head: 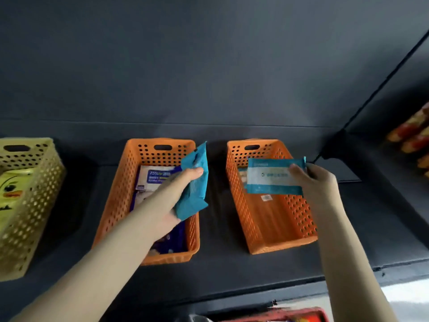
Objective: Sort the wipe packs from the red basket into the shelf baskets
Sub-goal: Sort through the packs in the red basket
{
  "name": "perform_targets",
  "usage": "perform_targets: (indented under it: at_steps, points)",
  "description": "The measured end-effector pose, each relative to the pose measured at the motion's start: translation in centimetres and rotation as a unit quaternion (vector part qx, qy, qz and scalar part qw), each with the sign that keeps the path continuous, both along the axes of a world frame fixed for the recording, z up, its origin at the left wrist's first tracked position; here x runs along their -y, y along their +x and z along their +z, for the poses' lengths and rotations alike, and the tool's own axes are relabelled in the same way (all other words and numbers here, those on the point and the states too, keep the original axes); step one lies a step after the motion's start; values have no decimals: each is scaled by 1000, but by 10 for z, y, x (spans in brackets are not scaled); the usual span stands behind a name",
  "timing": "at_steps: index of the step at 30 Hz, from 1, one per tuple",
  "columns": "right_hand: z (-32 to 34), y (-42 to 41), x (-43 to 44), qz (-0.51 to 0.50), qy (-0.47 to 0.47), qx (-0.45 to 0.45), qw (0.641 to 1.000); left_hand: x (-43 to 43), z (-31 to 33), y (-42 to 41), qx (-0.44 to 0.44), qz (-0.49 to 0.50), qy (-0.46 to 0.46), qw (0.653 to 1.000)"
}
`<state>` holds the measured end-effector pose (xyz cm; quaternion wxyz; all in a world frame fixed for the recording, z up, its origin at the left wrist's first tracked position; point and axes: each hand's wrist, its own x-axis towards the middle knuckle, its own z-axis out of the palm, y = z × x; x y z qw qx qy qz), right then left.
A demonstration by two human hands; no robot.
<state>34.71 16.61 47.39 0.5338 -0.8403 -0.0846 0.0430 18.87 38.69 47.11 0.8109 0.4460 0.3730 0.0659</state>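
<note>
1. Dark grey shelf (232,266) with a plain dark back panel; carries three perforated baskets in a row.
2. Centre orange basket (109,205), taken as the landmark. Holds white-and-blue wipe packs (155,176) lying flat; the topmost is printed "75%".
3. Left hand (167,205): over the centre orange basket's right half, fingers and thumb curled round a teal wipe pack (195,182). The pack stands tilted on end across that basket's right rim; whether it touches the rim cannot be told.
4. Second orange basket (278,228): right of the centre orange basket, a strip of shelf between them.
5. Right hand (318,182): right of the centre orange basket, over the second basket's far end. It pinches the right end of a teal-and-white wipe pack (271,177), label facing the camera, held clear of the basket floor.
6. Yellow basket (34,217): left of the centre orange basket, holding a yellow pack (11,189) with a duck face.
7. Red basket (290,316): nearer the camera than the centre orange basket, below the shelf edge; only a blurred rim shows.
</note>
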Motion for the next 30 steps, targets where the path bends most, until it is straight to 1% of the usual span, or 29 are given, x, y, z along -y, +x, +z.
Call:
perform_targets:
  at_steps: [2, 4, 6, 8, 9, 10, 11, 12, 13, 15, 18, 21, 24, 28, 30]
  points:
    - [-10, 23, 1, 12, -79, 11, 997, 1, -9, 17, -7, 2, 15, 1000]
    - [-21, 40, -4, 36, -155, 9, 987, 5, -11, 27, 7, -15, 16, 1000]
    - [-32, 51, -11, 79, -215, -27, 973, -1, -10, 38, 8, -19, 41, 999]
    - [-41, 55, -21, 123, -296, -65, 945, -4, -2, 34, 30, -60, 36, 997]
    - [-46, 57, -26, 134, -315, -96, 935, -3, 4, 36, 22, -79, 26, 996]
    - [-49, 58, -31, 138, -312, -137, 930, -5, 3, 37, 24, -100, 11, 995]
    - [-53, 60, -35, 136, -298, -180, 927, -8, 2, 40, 23, -93, -29, 995]
    - [-57, 62, -39, 132, -287, -212, 925, -11, -1, 45, 20, -83, -45, 995]
    - [-60, 64, -42, 125, -285, -228, 922, -12, -2, 44, 35, -84, -47, 995]
    - [-67, 66, -46, 107, -279, -249, 921, -12, -2, 44, 61, -105, -17, 992]
    - [-77, 66, -46, 76, -251, -276, 925, -9, 4, 49, 43, -115, 55, 991]
    - [-79, 65, -42, 77, -241, -286, 924, -5, 4, 49, 14, -111, 120, 986]
    - [-79, 66, -41, 109, -212, -275, 931, -5, 2, 50, -18, -93, 167, 981]
    - [-85, 62, -45, 100, -215, -251, 938, -2, 0, 47, -28, -75, 185, 980]
    - [-85, 61, -45, 111, -245, -230, 935, -1, 0, 44, -22, -70, 182, 981]
